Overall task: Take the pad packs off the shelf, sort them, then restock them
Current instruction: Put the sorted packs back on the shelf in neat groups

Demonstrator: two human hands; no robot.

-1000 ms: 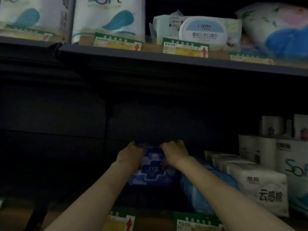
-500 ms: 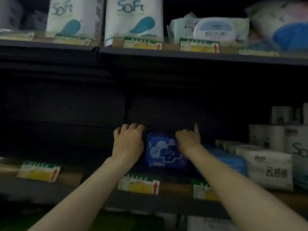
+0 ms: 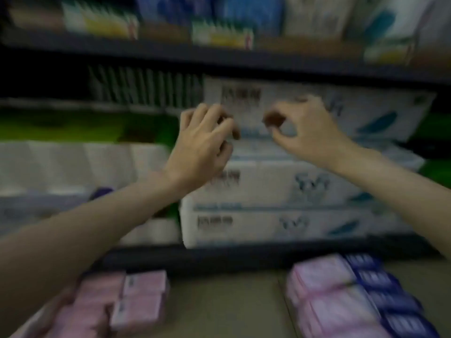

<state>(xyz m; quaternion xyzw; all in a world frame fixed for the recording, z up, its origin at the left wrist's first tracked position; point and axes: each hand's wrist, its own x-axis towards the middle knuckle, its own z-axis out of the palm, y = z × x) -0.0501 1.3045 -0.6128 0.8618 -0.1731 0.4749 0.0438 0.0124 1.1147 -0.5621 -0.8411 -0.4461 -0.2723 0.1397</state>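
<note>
The view is heavily blurred. My left hand [image 3: 203, 145] and my right hand [image 3: 305, 130] hang in the air in front of the lower shelves, fingers loosely curled and apart, with nothing in them. On the floor below lie pad packs: a pink group [image 3: 127, 303] at the bottom left and a pink stack [image 3: 327, 293] at the bottom right with several dark blue packs [image 3: 388, 296] beside it. Blue pad packs [image 3: 249, 11] show on the shelf at the top edge.
Large white tissue bundles [image 3: 280, 186] are stacked on the bottom shelf behind my hands. White paper rolls [image 3: 80, 167] and green packaging [image 3: 73, 125] stand to the left. Price tags [image 3: 219, 39] line the upper shelf edge [image 3: 219, 57]. Bare floor [image 3: 224, 308] lies between the pad groups.
The view has swung down from the middle shelf to the bottom shelf and floor. Both hands have let go of the blue pad pack, left on the shelf, and now hold nothing.
</note>
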